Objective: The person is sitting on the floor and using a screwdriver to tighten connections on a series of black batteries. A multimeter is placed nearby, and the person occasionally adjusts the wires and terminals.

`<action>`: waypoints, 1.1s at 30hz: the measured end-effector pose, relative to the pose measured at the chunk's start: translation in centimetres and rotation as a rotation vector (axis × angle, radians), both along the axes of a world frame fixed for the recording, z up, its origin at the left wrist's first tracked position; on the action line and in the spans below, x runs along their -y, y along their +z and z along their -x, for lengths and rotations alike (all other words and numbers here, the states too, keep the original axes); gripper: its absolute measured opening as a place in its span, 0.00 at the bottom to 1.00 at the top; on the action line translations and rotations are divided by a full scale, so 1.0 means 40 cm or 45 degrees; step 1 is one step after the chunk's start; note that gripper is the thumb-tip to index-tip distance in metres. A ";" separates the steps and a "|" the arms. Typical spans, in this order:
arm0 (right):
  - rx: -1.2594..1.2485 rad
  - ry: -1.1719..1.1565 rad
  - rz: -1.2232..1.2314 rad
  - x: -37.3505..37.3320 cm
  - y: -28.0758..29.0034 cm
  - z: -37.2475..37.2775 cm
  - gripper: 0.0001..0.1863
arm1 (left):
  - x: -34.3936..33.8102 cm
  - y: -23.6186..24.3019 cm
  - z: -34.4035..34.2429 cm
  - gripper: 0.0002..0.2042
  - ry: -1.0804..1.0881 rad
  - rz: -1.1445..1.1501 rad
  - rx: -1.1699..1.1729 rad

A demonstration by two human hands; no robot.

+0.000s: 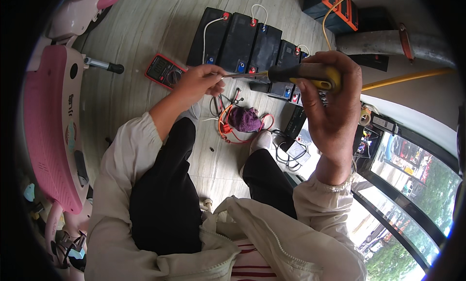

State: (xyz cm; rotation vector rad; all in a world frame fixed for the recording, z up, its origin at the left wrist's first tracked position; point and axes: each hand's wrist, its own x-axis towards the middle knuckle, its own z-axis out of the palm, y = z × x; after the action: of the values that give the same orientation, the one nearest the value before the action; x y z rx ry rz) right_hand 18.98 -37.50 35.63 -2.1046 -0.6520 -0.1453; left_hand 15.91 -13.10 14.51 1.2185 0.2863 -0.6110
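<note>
My right hand (335,96) grips the black and yellow handle of a screwdriver (286,73). Its metal shaft points left, and my left hand (199,82) has its fingers closed on the tip end; anything else between those fingertips is too small to make out. Beyond my hands a row of black batteries (238,38) with red and blue terminals and white jumper leads lies on the floor. A red and black multimeter (164,68) lies just beyond my left wrist. Below the screwdriver are tangled red and black leads (226,128) and a purple cloth (244,119).
A pink scooter (51,130) runs along the left. At right are orange-edged batteries (330,10), a grey pipe (369,43), a yellow hose (398,78), a black boxy device (292,131) with cables, and a glass door (412,184). My feet rest on the tiled floor (145,23).
</note>
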 end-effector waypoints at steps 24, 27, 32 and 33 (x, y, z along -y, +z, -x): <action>0.108 0.124 0.305 -0.018 0.004 -0.010 0.25 | 0.116 0.001 -0.064 0.27 -0.179 -0.131 -0.052; 0.064 0.151 0.280 -0.020 0.001 -0.011 0.24 | 0.117 0.001 -0.063 0.28 -0.191 -0.135 -0.042; 0.094 0.143 0.288 -0.025 0.002 -0.024 0.24 | 0.112 0.001 -0.061 0.28 -0.203 -0.119 -0.043; 0.103 0.135 0.294 -0.026 0.004 -0.029 0.23 | 0.111 -0.001 -0.062 0.28 -0.204 -0.115 -0.040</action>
State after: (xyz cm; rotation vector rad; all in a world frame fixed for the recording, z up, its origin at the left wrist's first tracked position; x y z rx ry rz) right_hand 20.13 -36.47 35.79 -2.2878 -0.8624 -0.0998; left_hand 18.38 -17.54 14.47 1.3287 0.2460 -0.7631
